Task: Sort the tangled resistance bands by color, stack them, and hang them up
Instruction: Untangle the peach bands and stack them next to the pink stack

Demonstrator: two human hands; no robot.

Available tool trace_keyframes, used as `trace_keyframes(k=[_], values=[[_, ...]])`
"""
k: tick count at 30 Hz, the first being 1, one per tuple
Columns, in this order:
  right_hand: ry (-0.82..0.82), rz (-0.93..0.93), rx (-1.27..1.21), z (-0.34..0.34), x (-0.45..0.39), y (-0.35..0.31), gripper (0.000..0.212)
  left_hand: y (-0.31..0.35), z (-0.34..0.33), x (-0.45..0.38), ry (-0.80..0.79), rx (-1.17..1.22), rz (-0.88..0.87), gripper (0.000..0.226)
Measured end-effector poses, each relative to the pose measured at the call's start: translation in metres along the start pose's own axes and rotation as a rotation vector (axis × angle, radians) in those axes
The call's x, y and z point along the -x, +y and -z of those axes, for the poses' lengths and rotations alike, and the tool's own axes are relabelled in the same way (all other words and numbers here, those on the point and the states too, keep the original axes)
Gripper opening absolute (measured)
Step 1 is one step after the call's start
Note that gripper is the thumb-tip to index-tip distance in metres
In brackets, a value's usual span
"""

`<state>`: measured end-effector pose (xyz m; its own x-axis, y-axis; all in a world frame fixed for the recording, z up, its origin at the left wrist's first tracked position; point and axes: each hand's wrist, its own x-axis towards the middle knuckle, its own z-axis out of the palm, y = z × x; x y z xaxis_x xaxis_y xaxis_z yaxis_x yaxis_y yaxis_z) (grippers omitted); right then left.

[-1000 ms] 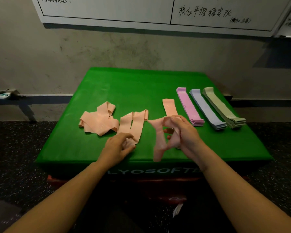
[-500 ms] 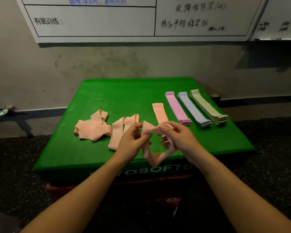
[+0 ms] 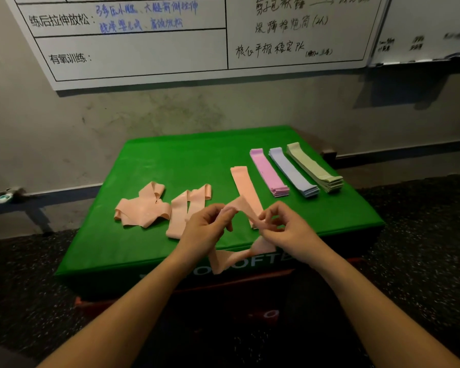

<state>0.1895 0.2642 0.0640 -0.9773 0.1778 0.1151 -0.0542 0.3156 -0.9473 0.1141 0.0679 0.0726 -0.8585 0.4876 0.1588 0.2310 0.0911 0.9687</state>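
Note:
Both hands hold one twisted peach band (image 3: 230, 258) above the front edge of the green box (image 3: 170, 160). My left hand (image 3: 206, 228) pinches its upper end; my right hand (image 3: 287, 229) grips the other side, and a loop hangs below. A flat peach band (image 3: 243, 181) lies behind my hands. Two tangled peach bands lie to the left: a crumpled one (image 3: 141, 208) and a folded one (image 3: 189, 203). Neat stacks of pink bands (image 3: 268, 172), lilac bands (image 3: 292, 172) and pale green bands (image 3: 314, 168) lie side by side at the right.
The green box stands against a grey wall under a whiteboard (image 3: 197, 35) with handwriting. Dark speckled floor (image 3: 422, 248) surrounds it. A red block (image 3: 250, 282) sits under the green box. A small white object (image 3: 4, 199) lies on the ledge at far left.
My left hand left the folded band on the box and took hold of the twisted peach band. Both hands then spread it apart, and the view tilted up.

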Motion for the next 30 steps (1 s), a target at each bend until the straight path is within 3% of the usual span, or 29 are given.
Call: trace_keyframes(k=[4,8,9,14,21,26,30], values=[[-0.065,-0.012,-0.151,-0.005,0.01,-0.013,0.058,0.011,-0.009,0.009,-0.072,-0.058,-0.109,0.008],[0.038,0.109,-0.146,-0.002,0.015,-0.022,0.008,0.013,-0.009,0.014,-0.09,-0.098,-0.143,0.012],[0.069,0.114,-0.178,-0.001,0.016,-0.023,0.006,0.011,-0.007,0.014,-0.087,-0.114,-0.14,0.014],[0.229,0.036,-0.316,0.006,0.02,-0.02,0.029,0.006,-0.004,0.024,-0.05,-0.231,-0.18,0.018],[0.176,-0.05,-0.469,0.007,0.023,-0.016,0.029,-0.003,-0.005,0.025,0.12,-0.345,-0.317,0.027],[0.058,-0.056,-0.375,0.01,0.027,-0.018,0.037,-0.004,-0.007,0.024,0.141,-0.576,-0.373,0.029],[-0.071,-0.078,-0.261,0.011,0.031,-0.021,0.03,0.0,-0.008,0.025,0.129,-0.573,-0.321,0.019]])
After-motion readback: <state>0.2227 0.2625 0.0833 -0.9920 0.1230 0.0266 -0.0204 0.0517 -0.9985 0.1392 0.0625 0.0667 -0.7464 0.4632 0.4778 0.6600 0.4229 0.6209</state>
